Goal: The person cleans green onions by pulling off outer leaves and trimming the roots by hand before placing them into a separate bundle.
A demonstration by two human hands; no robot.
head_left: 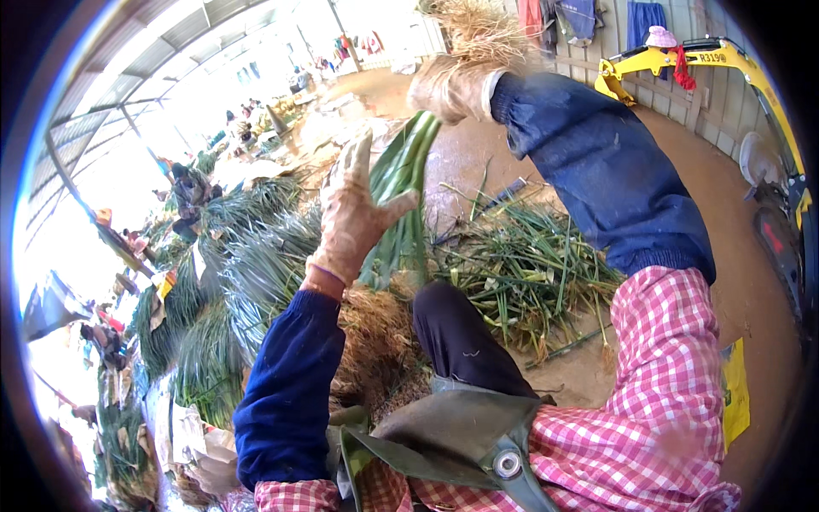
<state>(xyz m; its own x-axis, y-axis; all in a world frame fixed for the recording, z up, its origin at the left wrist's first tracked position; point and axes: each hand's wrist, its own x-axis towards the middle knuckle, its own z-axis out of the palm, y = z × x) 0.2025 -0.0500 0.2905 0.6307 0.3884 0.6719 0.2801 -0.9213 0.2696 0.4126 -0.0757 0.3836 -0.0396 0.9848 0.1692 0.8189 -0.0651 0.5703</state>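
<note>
In a soiled pale glove, my right hand [452, 90] is raised at the top and closed around a bunch of green onions [409, 183]. Tan stringy roots [478, 34] stick up above that fist, while the long green leaves hang down below it. My left hand [351, 213], gloved too, is upright just left of the leaves, fingers stretched and thumb out toward them. Whether the thumb touches the leaves I cannot tell. Under the hanging leaves, beside my knee, sits a heap of green onions with brown roots [375, 337] showing.
Loose green leaves [533, 277] litter the ground right of my knee. Large stacks of green onions [264, 264] spread along the left. A yellow excavator arm [717, 58] stands at the far right by a metal wall hung with clothes. A yellow sack [734, 392] lies at lower right.
</note>
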